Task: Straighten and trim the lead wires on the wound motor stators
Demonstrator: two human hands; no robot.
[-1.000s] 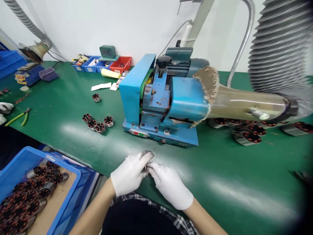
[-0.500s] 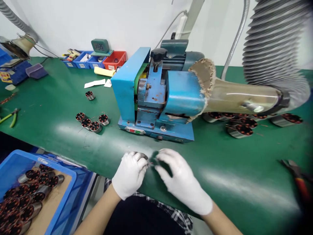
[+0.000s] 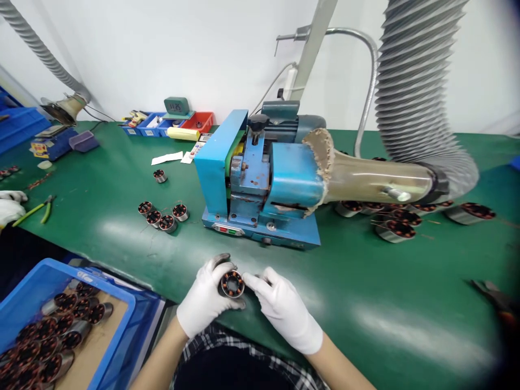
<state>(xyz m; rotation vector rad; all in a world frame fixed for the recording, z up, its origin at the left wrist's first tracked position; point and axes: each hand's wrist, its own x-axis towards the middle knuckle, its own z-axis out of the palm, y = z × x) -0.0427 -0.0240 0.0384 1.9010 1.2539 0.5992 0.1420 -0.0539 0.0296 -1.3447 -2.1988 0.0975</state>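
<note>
The left hand (image 3: pixel 205 300), in a white glove, has its grip clamped around a small round metal part with copper windings (image 3: pixel 232 284), holding it just above the near edge of the green bench (image 3: pixel 122 216) with its open end turned up toward the camera. The part sits between the left thumb and fingers, directly in front of the blue machine (image 3: pixel 260 184). The right hand (image 3: pixel 286 314), also gloved, lies just beside the part on its right side; its fingertips (image 3: pixel 248 280) touch the rim of the part, the fingers loosely spread and closed on nothing. To the left of the blue machine, four similar wound parts (image 3: pixel 162 214) stand close together on the bench, with a single one (image 3: pixel 160 175) further back. To the right of the machine, under a metal funnel joined to a ribbed hose (image 3: pixel 414 103), more wound parts (image 3: pixel 396 225) lie in a loose row. Lower left of the machine, off the bench edge, a blue crate (image 3: pixel 122 303) holds many of the same parts. Green-handled pliers (image 3: pixel 34 208) lie far left of the machine.
</note>
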